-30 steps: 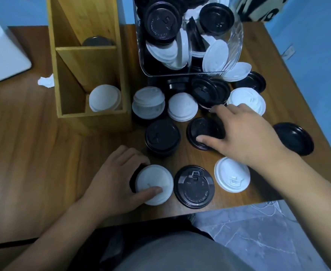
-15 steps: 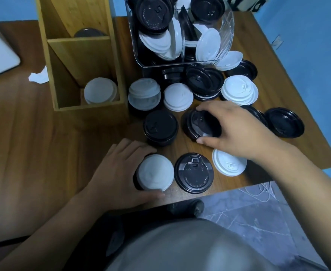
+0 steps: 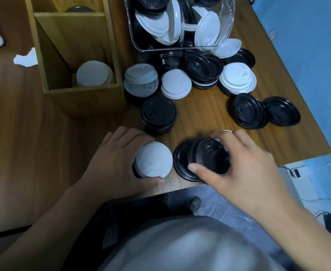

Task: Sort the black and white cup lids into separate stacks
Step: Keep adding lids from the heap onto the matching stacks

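My left hand (image 3: 113,163) curls round a short stack topped by a white lid (image 3: 153,159) near the table's front edge. My right hand (image 3: 244,165) grips a black lid (image 3: 209,155), tilted, over another black lid (image 3: 182,163) that lies flat on the table. A white lid's edge (image 3: 227,131) peeks out behind my right fingers. A black stack (image 3: 158,114) stands just beyond my hands. Loose white lids (image 3: 176,84) and black lids (image 3: 249,111) are scattered further back.
A wooden divided box (image 3: 82,92) at the left holds white lids (image 3: 94,74) in its near compartment. A clear tipped container (image 3: 227,26) at the back spills mixed lids. The table edge (image 3: 307,157) runs close on the right and front. A scrap of white paper (image 3: 25,59) lies far left.
My right hand lifted a black lid from the middle of the table and brought it toward me, over the black lid near the front edge. My left hand stayed on its stack.
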Available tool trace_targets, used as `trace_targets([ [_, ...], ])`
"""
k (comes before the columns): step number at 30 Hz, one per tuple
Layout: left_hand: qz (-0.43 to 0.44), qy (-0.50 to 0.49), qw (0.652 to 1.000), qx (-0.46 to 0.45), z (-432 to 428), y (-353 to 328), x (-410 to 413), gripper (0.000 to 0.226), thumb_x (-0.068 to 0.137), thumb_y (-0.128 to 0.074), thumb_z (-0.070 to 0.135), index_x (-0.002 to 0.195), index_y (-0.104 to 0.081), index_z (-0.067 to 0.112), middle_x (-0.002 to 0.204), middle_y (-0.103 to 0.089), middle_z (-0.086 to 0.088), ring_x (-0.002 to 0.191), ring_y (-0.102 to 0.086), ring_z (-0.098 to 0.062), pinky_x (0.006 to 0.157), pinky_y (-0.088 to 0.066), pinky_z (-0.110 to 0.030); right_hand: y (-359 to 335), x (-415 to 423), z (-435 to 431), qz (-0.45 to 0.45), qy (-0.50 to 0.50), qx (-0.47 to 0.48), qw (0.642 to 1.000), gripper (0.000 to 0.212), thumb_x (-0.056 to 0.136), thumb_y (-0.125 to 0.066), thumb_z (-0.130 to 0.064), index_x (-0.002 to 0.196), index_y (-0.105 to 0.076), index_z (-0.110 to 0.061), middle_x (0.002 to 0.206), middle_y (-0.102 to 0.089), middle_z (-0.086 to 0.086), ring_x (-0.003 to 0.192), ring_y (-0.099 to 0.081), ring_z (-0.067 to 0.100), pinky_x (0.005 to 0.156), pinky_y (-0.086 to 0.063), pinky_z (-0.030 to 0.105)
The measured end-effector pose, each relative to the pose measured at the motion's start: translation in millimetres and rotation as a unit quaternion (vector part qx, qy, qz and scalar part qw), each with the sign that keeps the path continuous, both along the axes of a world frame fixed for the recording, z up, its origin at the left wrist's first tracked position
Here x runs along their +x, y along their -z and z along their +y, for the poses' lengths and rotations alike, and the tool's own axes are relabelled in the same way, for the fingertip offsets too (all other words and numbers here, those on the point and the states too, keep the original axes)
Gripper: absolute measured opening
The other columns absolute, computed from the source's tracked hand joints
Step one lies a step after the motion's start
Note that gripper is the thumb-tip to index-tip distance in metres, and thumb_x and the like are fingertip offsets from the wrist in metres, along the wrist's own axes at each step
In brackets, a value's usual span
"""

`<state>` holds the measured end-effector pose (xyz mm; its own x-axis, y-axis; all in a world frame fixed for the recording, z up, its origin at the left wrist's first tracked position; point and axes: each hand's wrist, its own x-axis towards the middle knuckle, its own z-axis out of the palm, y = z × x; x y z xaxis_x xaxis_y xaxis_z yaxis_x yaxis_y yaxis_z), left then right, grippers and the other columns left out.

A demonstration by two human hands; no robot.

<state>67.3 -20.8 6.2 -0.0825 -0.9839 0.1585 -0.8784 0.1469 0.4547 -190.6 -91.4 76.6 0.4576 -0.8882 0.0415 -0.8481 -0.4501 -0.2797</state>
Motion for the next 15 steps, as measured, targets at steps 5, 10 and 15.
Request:
trace_targets([
  [5, 0.002, 0.007, 1.0, 0.0, 0, 1, 1, 0.083, 0.063, -0.076, 0.079, 0.121, -0.065, 0.021, 0.119, -0.06, 0.008, 0.109, -0.054, -0.02, 0.086, -0.043, -0.041, 10, 27, 7, 0.114, -0.002, -0.034, 0.993, 0.074, 0.075, -0.043, -0.088, 0.105, -0.058, -0.022, 0.093, -0.047, -0.002, 0.071, -0.058, 0.027, 0.053, -0.033, 0.029],
  [10, 0.036, 0.001, 0.999, -0.005, 1, 3, 3, 0.082, 0.061, -0.079, 0.077, 0.119, -0.064, 0.021, 0.117, -0.059, 0.008, 0.107, -0.054, -0.019, 0.087, -0.046, -0.046, 22, 33, 6, 0.15, -0.019, -0.048, 0.987, 0.071, 0.072, -0.052, -0.083, 0.099, -0.056, -0.018, 0.094, -0.049, 0.002, 0.071, -0.058, 0.028, 0.046, -0.033, 0.029],
  [15, 0.056, -0.001, 0.998, -0.008, 1, 3, 4, 0.079, 0.06, -0.081, 0.073, 0.117, -0.064, 0.02, 0.115, -0.059, 0.008, 0.106, -0.055, -0.019, 0.087, -0.047, -0.049, 31, 34, 4, 0.142, -0.033, -0.069, 0.987, 0.069, 0.072, -0.062, -0.078, 0.097, -0.059, -0.014, 0.093, -0.051, 0.005, 0.073, -0.057, 0.029, 0.047, -0.037, 0.03],
])
